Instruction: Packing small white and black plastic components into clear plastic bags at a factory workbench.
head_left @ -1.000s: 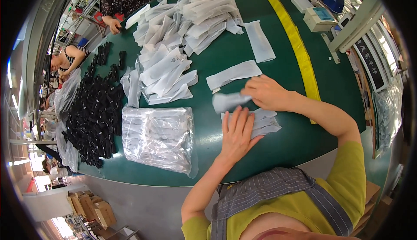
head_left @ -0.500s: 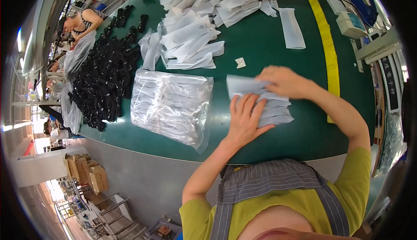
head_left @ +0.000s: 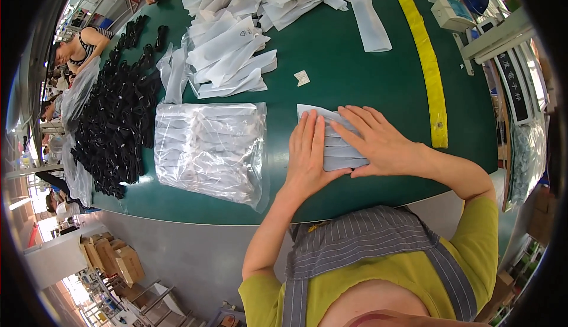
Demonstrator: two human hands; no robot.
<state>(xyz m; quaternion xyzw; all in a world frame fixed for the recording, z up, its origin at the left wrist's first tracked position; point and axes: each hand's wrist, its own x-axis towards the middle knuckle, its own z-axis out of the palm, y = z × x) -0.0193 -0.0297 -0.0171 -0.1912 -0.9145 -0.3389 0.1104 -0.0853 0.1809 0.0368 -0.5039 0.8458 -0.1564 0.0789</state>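
A small row of overlapping whitish translucent pouches (head_left: 340, 152) lies on the green table in front of me. My left hand (head_left: 307, 155) rests along their left side, open, its fingers stretched out and pointing away from me. From the right, my right hand (head_left: 381, 143) lies over their other side, open, with fingers extended and flat. Both thumbs come close together at the near edge of the pouches. To the left is a clear plastic bag (head_left: 207, 149) filled with rows of similar pouches. Parts of the pouches are hidden under my hands.
Loose whitish pouches (head_left: 231, 49) are heaped at the far side, and one single pouch (head_left: 371, 25) lies apart. Black bundled cables (head_left: 118, 120) form a pile at left. Yellow tape (head_left: 426, 55) crosses the table's right. A small paper scrap (head_left: 302, 78) lies mid-table. Other people work beyond the left edge.
My right hand has come down from the top pouch's far edge and now lies flat on the right side. My left hand has slid to the left side. The view has shifted somewhat.
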